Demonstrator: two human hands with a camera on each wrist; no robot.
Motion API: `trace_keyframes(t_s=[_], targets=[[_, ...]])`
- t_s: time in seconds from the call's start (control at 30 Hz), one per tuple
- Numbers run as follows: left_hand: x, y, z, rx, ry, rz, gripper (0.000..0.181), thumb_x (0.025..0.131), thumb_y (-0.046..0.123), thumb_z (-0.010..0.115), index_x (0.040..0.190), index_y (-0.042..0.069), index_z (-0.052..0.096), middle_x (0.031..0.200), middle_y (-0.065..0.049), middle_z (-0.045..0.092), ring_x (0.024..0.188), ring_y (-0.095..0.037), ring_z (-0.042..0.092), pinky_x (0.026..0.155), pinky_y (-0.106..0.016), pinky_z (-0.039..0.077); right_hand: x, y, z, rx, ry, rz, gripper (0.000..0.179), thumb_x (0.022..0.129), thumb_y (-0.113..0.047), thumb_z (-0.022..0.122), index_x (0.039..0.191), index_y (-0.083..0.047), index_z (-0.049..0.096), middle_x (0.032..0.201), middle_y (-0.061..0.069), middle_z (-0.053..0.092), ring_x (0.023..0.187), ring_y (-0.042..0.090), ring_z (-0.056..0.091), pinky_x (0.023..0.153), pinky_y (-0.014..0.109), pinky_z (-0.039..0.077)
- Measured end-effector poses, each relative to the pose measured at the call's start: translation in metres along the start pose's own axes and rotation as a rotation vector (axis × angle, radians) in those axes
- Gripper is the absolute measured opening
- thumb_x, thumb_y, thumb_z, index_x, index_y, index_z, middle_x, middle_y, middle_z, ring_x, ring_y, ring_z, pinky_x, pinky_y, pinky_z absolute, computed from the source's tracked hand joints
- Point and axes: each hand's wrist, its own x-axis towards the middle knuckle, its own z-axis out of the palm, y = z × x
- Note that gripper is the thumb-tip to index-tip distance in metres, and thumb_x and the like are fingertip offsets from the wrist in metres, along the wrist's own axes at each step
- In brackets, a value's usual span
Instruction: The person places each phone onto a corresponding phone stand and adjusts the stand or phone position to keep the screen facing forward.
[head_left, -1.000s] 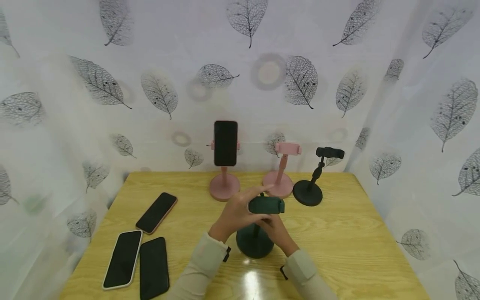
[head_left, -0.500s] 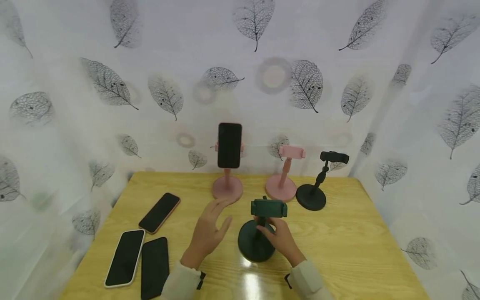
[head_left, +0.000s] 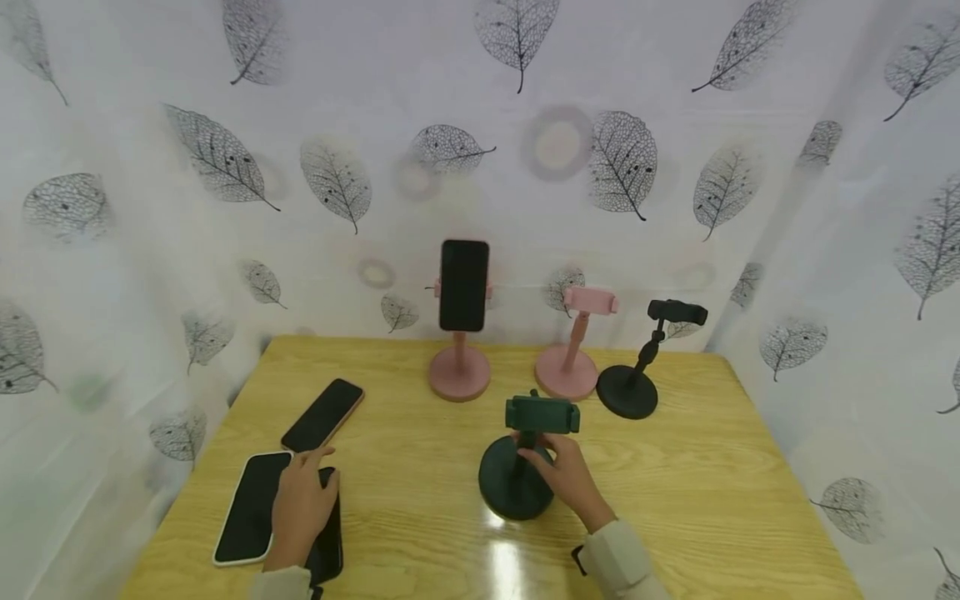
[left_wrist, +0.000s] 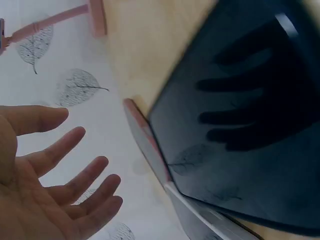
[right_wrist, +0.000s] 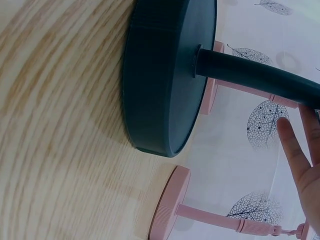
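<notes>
A dark green phone stand (head_left: 498, 492) stands on the table with its clamp head level. Its stem is held by my right hand (head_left: 572, 482), whose fingers reach behind the stem while the thumb lies in front. In the right wrist view the stand's round base (right_wrist: 150, 85) sits flat on the wood. My left hand (head_left: 298, 508), fingers spread and slightly bent, hovers over a black phone (head_left: 330, 542) and covers part of it. The left wrist view shows that hand apart from the phone's dark screen (left_wrist: 210, 160), which mirrors the fingers.
A white-edged phone (head_left: 251, 508) and a pink-edged phone (head_left: 322, 414) lie beside the black one. Along the back stand a pink stand (head_left: 459, 379) bearing a phone (head_left: 463, 286), another pink stand (head_left: 566, 375) and a black stand (head_left: 628, 393). A leaf-print curtain (head_left: 420, 75) hangs behind.
My left hand has let go of the green stand's clamp and moved left and down to the black phone. My right hand has stayed at the stem.
</notes>
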Motion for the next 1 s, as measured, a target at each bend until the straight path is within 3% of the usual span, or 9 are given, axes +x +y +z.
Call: trace_keyframes(t_s=[0.17, 0.37, 0.57, 0.67, 0.83, 1.0], targets=[[-0.01, -0.009, 0.005, 0.081, -0.14, -0.118, 0.047, 0.087, 0.017, 0.061, 0.129, -0.002, 0.049, 0.128, -0.037, 0.038, 0.114, -0.057, 0.039, 0.086, -0.063, 0.04, 0.0, 0.004, 0.0, 0.01, 0.009, -0.012, 0.023, 0.083, 0.002, 0.066, 0.106, -0.001, 0.065, 0.101, 0.019, 0.069, 0.09, 0.027, 0.067, 0.082, 0.032, 0.055], [-0.018, -0.002, 0.014, 0.176, -0.268, -0.175, 0.061, 0.084, 0.024, 0.065, 0.13, -0.009, 0.041, 0.119, -0.05, 0.032, 0.106, -0.065, 0.038, 0.086, -0.066, 0.04, -0.001, 0.006, -0.001, 0.007, 0.019, -0.03, 0.023, 0.082, 0.003, 0.066, 0.105, 0.0, 0.064, 0.099, 0.019, 0.07, 0.089, 0.026, 0.068, 0.08, 0.032, 0.055], [-0.016, -0.003, 0.02, 0.163, -0.348, -0.324, 0.071, 0.083, 0.029, 0.067, 0.137, 0.0, 0.031, 0.119, -0.057, 0.019, 0.103, -0.072, 0.031, 0.076, -0.066, 0.045, -0.001, 0.006, 0.003, 0.007, 0.025, -0.042, 0.023, 0.081, 0.003, 0.067, 0.104, -0.002, 0.065, 0.097, 0.016, 0.07, 0.086, 0.026, 0.067, 0.076, 0.03, 0.055], [-0.015, -0.006, 0.023, 0.145, -0.354, -0.368, 0.076, 0.082, 0.028, 0.069, 0.14, 0.004, 0.027, 0.115, -0.058, 0.019, 0.099, -0.072, 0.034, 0.07, -0.063, 0.047, -0.002, 0.006, 0.005, 0.002, 0.036, -0.035, 0.022, 0.081, 0.002, 0.067, 0.103, -0.003, 0.066, 0.096, 0.015, 0.07, 0.085, 0.026, 0.067, 0.074, 0.029, 0.055], [-0.013, -0.01, 0.028, 0.138, -0.324, -0.426, 0.084, 0.079, 0.027, 0.072, 0.14, 0.003, 0.02, 0.11, -0.057, 0.024, 0.102, -0.069, 0.034, 0.076, -0.064, 0.046, -0.003, 0.006, 0.005, -0.002, 0.043, -0.02, 0.021, 0.082, 0.001, 0.067, 0.102, -0.003, 0.066, 0.096, 0.014, 0.071, 0.084, 0.026, 0.067, 0.072, 0.027, 0.054], [-0.011, -0.01, 0.027, 0.146, -0.303, -0.37, 0.086, 0.075, 0.028, 0.075, 0.138, -0.001, 0.024, 0.103, -0.054, 0.029, 0.096, -0.066, 0.038, 0.075, -0.063, 0.045, -0.002, 0.005, 0.004, 0.002, 0.036, 0.006, 0.02, 0.083, 0.0, 0.066, 0.103, -0.002, 0.067, 0.096, 0.016, 0.071, 0.085, 0.026, 0.068, 0.073, 0.027, 0.054]])
